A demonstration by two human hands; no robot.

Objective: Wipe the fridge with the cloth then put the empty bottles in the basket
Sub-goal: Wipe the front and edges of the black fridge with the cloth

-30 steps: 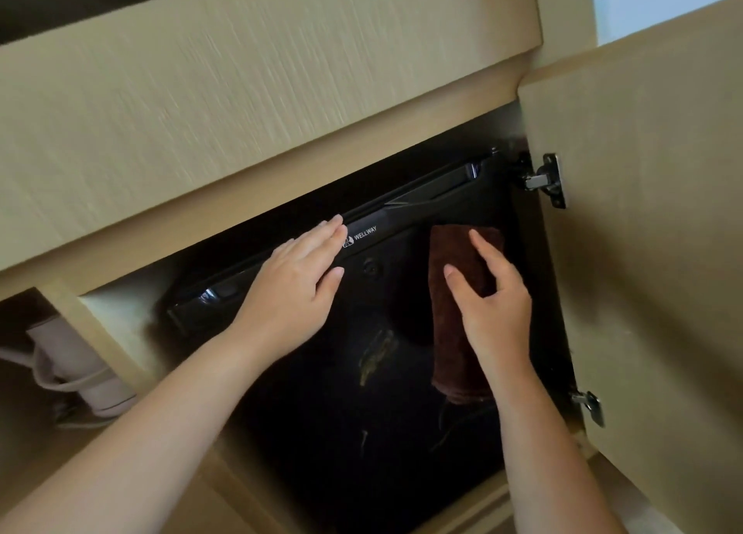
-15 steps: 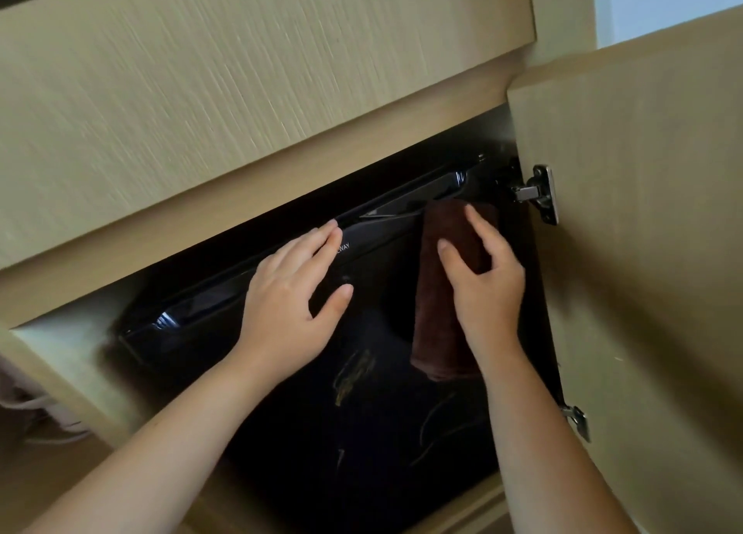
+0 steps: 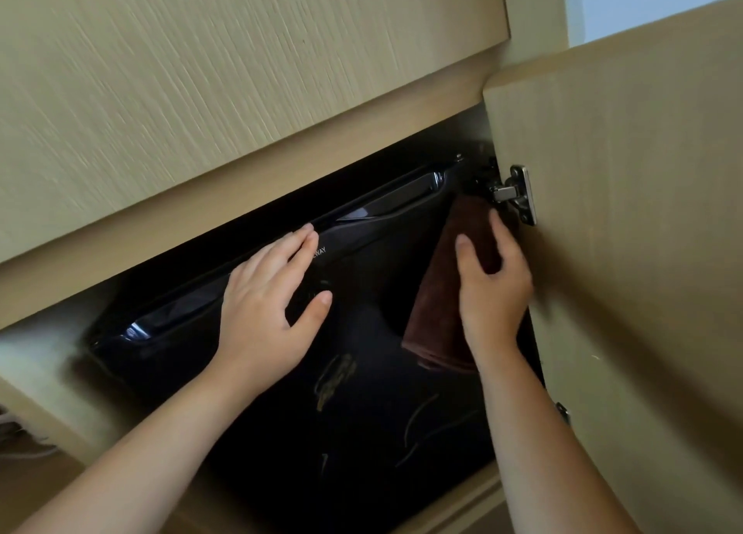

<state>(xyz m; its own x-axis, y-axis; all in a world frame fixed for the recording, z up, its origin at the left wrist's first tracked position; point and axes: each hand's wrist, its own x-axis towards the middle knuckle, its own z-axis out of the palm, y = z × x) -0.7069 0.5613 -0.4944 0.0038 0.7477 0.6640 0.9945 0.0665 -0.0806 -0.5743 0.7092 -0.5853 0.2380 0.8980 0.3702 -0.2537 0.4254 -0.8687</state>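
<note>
The brown cloth (image 3: 446,292) is flat against the front of the black fridge (image 3: 362,413), up near its top right corner, and its lower end hangs down loose. The right hand (image 3: 492,288) lies on the cloth with thumb and fingers spread out, pressing it onto the shiny door. It does not look like a tight grab. The left hand (image 3: 269,304) is open and flat too. Its fingertips reach the long handle groove (image 3: 386,204) along the top of the fridge, as if to keep the fridge steady.

The fridge sits inside a wooden cupboard. The cupboard door (image 3: 643,252) stands open on the right, and its metal hinge (image 3: 518,193) is just beside the top of the cloth. A pale wood drawer front (image 3: 201,91) is above.

This looks like the wiping step, the first part of the job. Some light smears show lower on the fridge door, so I think the cloth next needs to slide down and across to reach them, while staying clear of the hinge. No bottles or basket show here, so that part comes later.
</note>
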